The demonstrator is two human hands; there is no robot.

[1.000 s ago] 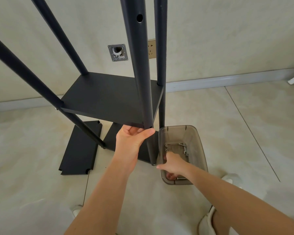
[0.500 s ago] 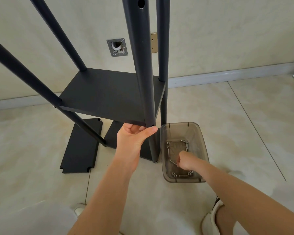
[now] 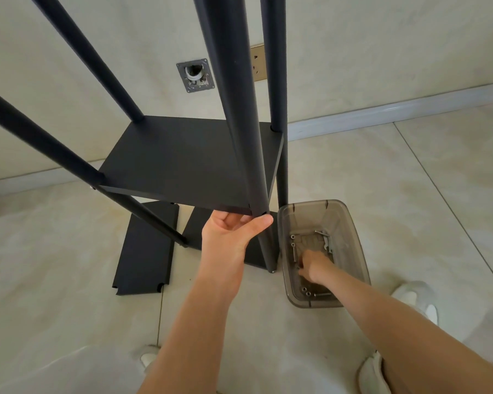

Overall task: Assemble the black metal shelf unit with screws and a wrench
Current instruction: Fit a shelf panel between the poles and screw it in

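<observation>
The black metal shelf unit stands on the floor with one shelf panel point(image 3: 182, 166) fixed between four poles. My left hand point(image 3: 234, 240) grips the near right corner, fingers under the panel and thumb round the front pole point(image 3: 239, 123). My right hand point(image 3: 315, 265) is down inside the clear plastic bin point(image 3: 356, 245), fingers curled onto its bottom among several screws point(image 3: 293, 248). Whether they hold one is hidden. A small silver metal piece point(image 3: 326, 243), perhaps the wrench, lies at the bin's far end.
Two loose black shelf panels point(image 3: 145, 251) lie flat on the tile floor under the unit. The wall behind carries a socket point(image 3: 258, 62) and a metal plate point(image 3: 195, 76). My white shoes point(image 3: 416, 297) stand near the bin.
My right hand has shifted forward inside the bin, from its near end toward the middle. The left hand has kept its grip on the shelf corner.
</observation>
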